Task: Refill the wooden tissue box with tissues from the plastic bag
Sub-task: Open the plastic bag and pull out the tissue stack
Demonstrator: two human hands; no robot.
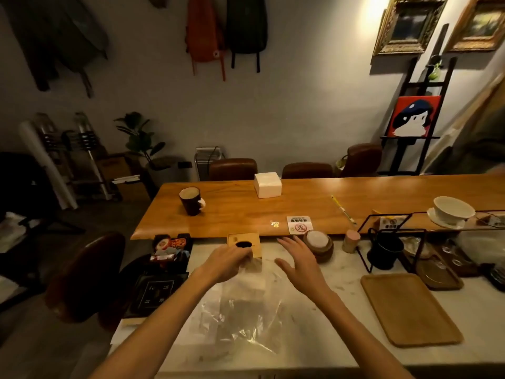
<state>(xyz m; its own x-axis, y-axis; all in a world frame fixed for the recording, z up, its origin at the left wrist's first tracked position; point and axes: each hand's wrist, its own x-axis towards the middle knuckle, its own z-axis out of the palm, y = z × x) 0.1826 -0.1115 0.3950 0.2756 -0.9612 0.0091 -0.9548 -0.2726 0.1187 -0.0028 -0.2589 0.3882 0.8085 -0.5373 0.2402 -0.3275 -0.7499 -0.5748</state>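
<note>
The wooden tissue box [244, 240] stands at the far edge of the white counter, its dark oval slot facing up. A clear plastic bag [243, 310] holding white tissues lies on the counter in front of it. My left hand [229, 259] is at the box's near side with its fingers closed on the bag's far end. My right hand [299, 258] hovers open just right of the box, fingers spread, touching nothing.
A round wooden lidded jar [318, 246] sits close to my right hand. A wooden tray [410, 307] lies at the right, a black wire rack [388, 242] behind it. On the wooden table [300, 209] beyond stand a dark mug [191, 201] and a white tissue block [267, 184].
</note>
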